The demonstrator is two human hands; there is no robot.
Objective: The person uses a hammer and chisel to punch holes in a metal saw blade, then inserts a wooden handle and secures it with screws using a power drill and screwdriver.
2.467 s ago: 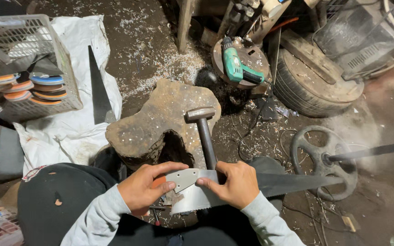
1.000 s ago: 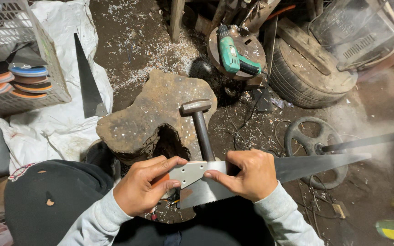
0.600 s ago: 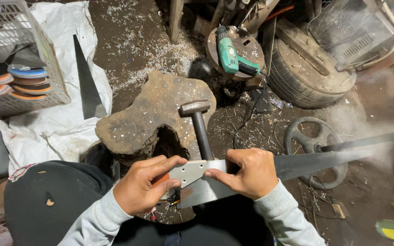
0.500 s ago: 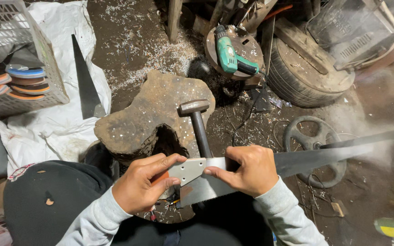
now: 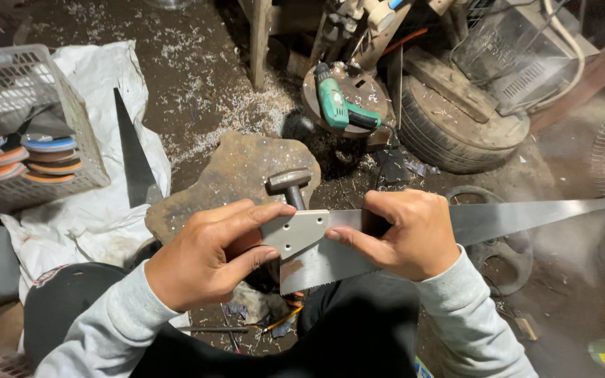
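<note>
The person held a long saw blade (image 5: 519, 217) flat in front of the body, its toothed edge facing down and its pointed tip reaching far out to the right. The left hand (image 5: 208, 255) was clenched around the blade's wide butt end, with the forefinger stretched along the top of a small grey metal plate (image 5: 294, 231) that lay against the blade there; the plate showed several small holes. The right hand (image 5: 407, 234) gripped the blade just beside the plate, thumb pressed at the plate's right edge and fingers wrapped over the blade's back. Both hands were closed on the blade, close together, with the plate between them.

Just behind the plate a hammer (image 5: 290, 183) stood with its head up, resting on a rusty, flat iron block (image 5: 236, 168) on the dirt floor. Metal shavings were scattered on the floor beyond the block. To the left, a second dark pointed blade (image 5: 131, 157) lay on a white sack (image 5: 99, 217), near a white wire basket (image 5: 43, 91) holding coloured discs. Farther back, a green power drill (image 5: 337, 106) lay on a round metal disc, beside an old tyre (image 5: 449, 129). A dark metal wheel (image 5: 502, 248) lay on the floor under the saw blade.
</note>
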